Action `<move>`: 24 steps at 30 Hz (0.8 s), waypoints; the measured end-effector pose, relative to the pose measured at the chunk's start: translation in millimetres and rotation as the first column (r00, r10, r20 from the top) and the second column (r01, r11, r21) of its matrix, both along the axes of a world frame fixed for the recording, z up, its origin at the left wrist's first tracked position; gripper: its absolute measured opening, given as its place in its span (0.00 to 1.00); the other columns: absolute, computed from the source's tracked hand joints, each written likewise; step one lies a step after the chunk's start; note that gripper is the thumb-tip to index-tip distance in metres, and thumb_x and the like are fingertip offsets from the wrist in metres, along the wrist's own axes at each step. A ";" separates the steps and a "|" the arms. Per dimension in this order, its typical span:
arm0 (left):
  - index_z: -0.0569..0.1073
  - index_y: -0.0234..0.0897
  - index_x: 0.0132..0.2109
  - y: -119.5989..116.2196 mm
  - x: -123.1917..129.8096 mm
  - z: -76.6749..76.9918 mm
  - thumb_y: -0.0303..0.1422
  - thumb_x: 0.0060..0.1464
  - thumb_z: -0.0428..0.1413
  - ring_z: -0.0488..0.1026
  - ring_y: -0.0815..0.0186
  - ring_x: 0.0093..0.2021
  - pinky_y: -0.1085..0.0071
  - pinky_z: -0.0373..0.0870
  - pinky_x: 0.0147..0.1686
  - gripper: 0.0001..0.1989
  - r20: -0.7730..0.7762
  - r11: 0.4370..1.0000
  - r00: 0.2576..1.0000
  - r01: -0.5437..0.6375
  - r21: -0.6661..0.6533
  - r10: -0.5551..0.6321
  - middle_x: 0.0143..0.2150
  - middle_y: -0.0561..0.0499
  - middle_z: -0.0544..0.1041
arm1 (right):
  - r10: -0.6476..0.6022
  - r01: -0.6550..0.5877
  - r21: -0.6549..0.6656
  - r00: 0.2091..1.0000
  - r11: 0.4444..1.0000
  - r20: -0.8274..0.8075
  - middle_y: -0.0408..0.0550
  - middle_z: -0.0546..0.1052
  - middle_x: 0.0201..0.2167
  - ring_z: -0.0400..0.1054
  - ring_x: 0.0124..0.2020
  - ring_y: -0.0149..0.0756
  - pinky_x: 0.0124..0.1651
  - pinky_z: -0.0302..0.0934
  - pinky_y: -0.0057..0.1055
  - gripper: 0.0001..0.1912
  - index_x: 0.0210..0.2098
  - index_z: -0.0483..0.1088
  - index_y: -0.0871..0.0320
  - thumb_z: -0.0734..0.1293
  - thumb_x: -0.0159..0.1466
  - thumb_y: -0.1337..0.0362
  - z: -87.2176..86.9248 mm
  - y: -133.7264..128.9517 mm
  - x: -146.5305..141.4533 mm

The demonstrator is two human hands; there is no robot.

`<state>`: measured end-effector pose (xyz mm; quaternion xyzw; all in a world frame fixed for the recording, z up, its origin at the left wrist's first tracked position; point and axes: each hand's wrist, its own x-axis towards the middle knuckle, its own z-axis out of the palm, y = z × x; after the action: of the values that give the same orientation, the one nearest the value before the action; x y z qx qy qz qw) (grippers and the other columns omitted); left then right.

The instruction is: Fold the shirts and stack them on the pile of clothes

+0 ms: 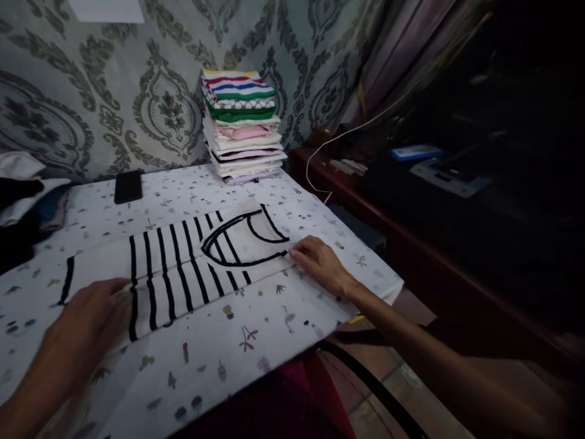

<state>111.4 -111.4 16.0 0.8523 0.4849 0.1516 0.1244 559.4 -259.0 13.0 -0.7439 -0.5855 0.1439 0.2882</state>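
In the head view, we cannot make out the fingertips of our left hand [94,311]: they blur over the near side of the striped garment [183,262], toward its hem, so we cannot tell how wide that hand is or whether it pinches cloth. Our right hand [320,262] has its fingers drawn in narrow at the garment's neckline end, holding the strap edge between thumb and forefinger. The white garment with black stripes and black trim lies flat on the patterned cloth [256,360], between our hands. The dark clothes [18,219] at the left are cut off by the frame, the paper [107,9] on the wall is cropped at the top, and the far right sinks into darkness. The cloth's right corner ends just beyond our right wrist. Open room lies between the garment and the phone [128,186], and along the near edge; the folded stack [244,131] stands behind, against the wall.
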 end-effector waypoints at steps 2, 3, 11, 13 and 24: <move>0.69 0.42 0.51 -2.5 40.3 7.2 0.51 0.63 0.44 0.71 0.43 0.51 0.54 0.69 0.44 0.22 -0.067 0.998 0.997 0.051 0.027 -0.049 0.50 0.41 0.76 | 0.029 -0.028 0.028 0.998 0.999 -0.048 0.50 0.75 0.35 0.68 0.41 0.42 0.48 0.62 0.40 0.16 0.33 0.73 0.56 0.63 0.67 0.51 0.1 -0.8 -7.1; 0.70 0.41 0.50 -1.9 56.2 8.9 0.51 0.63 0.43 0.72 0.44 0.50 0.54 0.69 0.44 0.22 -0.083 0.997 0.994 0.071 0.032 -0.068 0.49 0.41 0.77 | 0.049 -0.045 0.046 0.996 0.998 -0.070 0.50 0.75 0.37 0.68 0.41 0.42 0.48 0.63 0.41 0.15 0.33 0.74 0.56 0.64 0.66 0.51 0.0 -1.3 -9.4; 0.73 0.40 0.43 17.7 84.4 -4.3 0.48 0.62 0.45 0.71 0.50 0.44 0.56 0.68 0.44 0.19 -0.020 0.982 0.985 0.171 0.087 -0.170 0.41 0.42 0.77 | 0.142 -0.117 0.167 0.979 0.979 -0.143 0.49 0.78 0.38 0.71 0.41 0.40 0.47 0.64 0.37 0.16 0.40 0.73 0.55 0.59 0.70 0.53 0.9 -3.2 -9.4; 0.73 0.40 0.42 19.4 83.1 -7.9 0.47 0.63 0.45 0.71 0.51 0.43 0.57 0.67 0.44 0.18 -0.004 0.978 0.984 0.176 0.112 -0.176 0.41 0.42 0.76 | 0.073 -0.053 0.141 0.987 0.989 -0.142 0.47 0.78 0.35 0.71 0.38 0.39 0.44 0.64 0.34 0.16 0.40 0.73 0.55 0.58 0.71 0.54 2.3 2.6 -9.8; 0.71 0.40 0.44 16.9 80.4 -1.8 0.43 0.64 0.44 0.71 0.52 0.45 0.58 0.67 0.46 0.16 -0.008 0.982 0.984 0.178 0.070 -0.178 0.43 0.43 0.76 | -0.074 0.053 0.080 0.953 0.995 0.294 0.53 0.79 0.41 0.72 0.35 0.43 0.39 0.63 0.37 0.17 0.52 0.71 0.56 0.60 0.69 0.57 -21.0 17.8 -7.5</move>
<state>191.8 -94.4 14.2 0.8962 0.4012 0.1561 0.1070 551.9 -241.2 -8.1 -0.7646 -0.6027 0.0004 0.2281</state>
